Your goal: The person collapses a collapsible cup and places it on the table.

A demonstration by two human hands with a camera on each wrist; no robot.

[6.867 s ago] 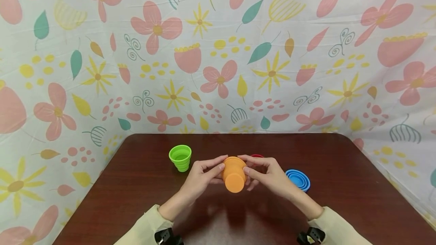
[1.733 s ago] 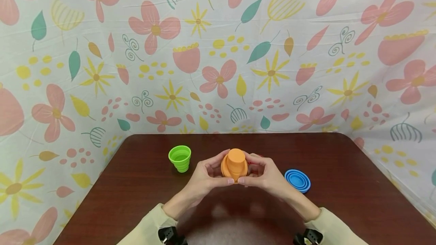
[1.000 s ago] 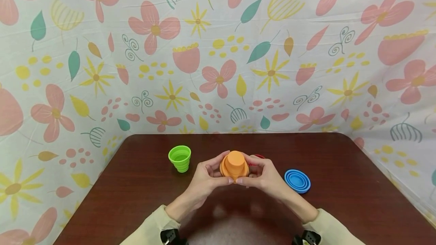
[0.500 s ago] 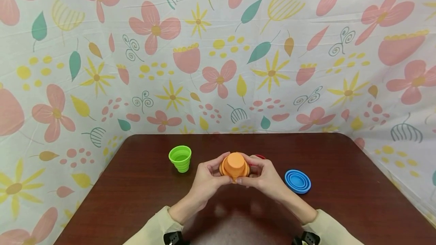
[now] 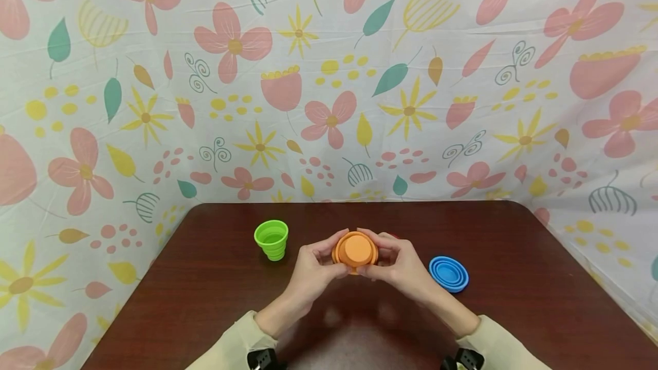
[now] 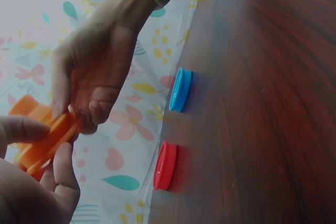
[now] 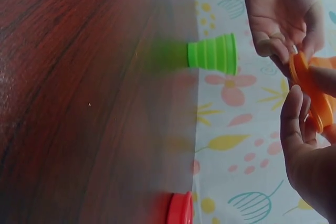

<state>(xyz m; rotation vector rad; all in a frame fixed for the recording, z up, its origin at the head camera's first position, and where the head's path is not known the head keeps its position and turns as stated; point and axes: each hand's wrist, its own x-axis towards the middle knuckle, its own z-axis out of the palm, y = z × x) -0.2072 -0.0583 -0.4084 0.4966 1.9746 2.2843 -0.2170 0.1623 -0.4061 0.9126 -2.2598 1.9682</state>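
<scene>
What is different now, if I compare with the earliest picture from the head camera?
The orange cup looks shorter, partly folded toward its wide rim, and its closed end has tipped upward. The left hand and right hand have shifted their thumbs from its sides to its near edge. Both still hold it. The green cup and blue cup stayed where they were.

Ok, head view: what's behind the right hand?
Only a sliver of the red cup shows past the right hand; the hand covers the rest. The left wrist view shows that cup squat on the table.
</scene>
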